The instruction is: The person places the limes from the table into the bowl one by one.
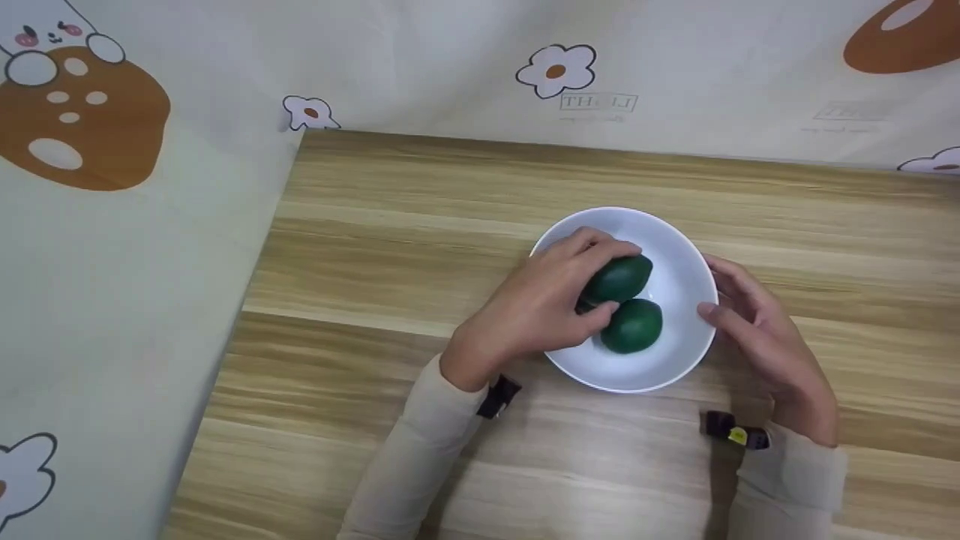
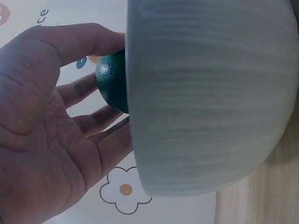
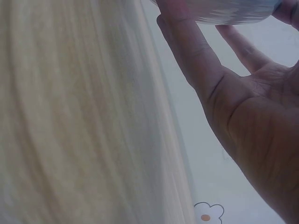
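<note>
A white bowl (image 1: 679,262) stands on the table with two green limes inside. My left hand (image 1: 544,304) reaches over the bowl's left side, its thumb and fingers curled round the upper lime (image 1: 624,277). Close below it lies the lower lime (image 1: 636,328), near the left thumb tip. In the left wrist view, the held lime (image 2: 110,81) shows between thumb and fingers, partly hidden by the bowl's ribbed outer wall (image 2: 210,102). My right hand (image 1: 772,337) grips the bowl's right edge, thumb on the rim and fingers along the outside.
The bowl rests on a wood-grain table (image 1: 375,247). Behind and left of the table hangs a pale cloth (image 1: 420,60) printed with flowers and brown shapes. Each wrist wears a small dark camera, one at the left cuff (image 1: 499,397) and one at the right (image 1: 735,431).
</note>
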A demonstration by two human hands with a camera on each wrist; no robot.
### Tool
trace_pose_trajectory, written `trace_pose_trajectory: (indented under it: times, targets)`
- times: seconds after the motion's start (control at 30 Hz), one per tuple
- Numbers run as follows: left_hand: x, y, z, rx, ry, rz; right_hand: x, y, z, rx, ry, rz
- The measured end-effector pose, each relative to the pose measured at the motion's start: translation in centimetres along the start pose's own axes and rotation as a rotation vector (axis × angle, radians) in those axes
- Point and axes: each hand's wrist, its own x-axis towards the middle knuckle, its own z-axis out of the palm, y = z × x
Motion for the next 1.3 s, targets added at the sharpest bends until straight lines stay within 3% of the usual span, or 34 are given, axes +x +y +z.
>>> trace_pose_trajectory:
  times: [0.73, 0.9, 1.3]
  targets:
    - [0.08, 0.11, 0.05, 0.035, 0.006, -0.010, 0.11, 0.03, 0.00, 0.008, -0.009, -0.004]
    - [0.11, 0.17, 0.05, 0.053, 0.019, 0.010, 0.12, 0.13, 0.12, 0.030, 0.021, -0.011]
    - [-0.09, -0.16, -0.59, -0.019, 0.132, 0.042, 0.06, -0.01, -0.07, -0.010, -0.002, -0.013]
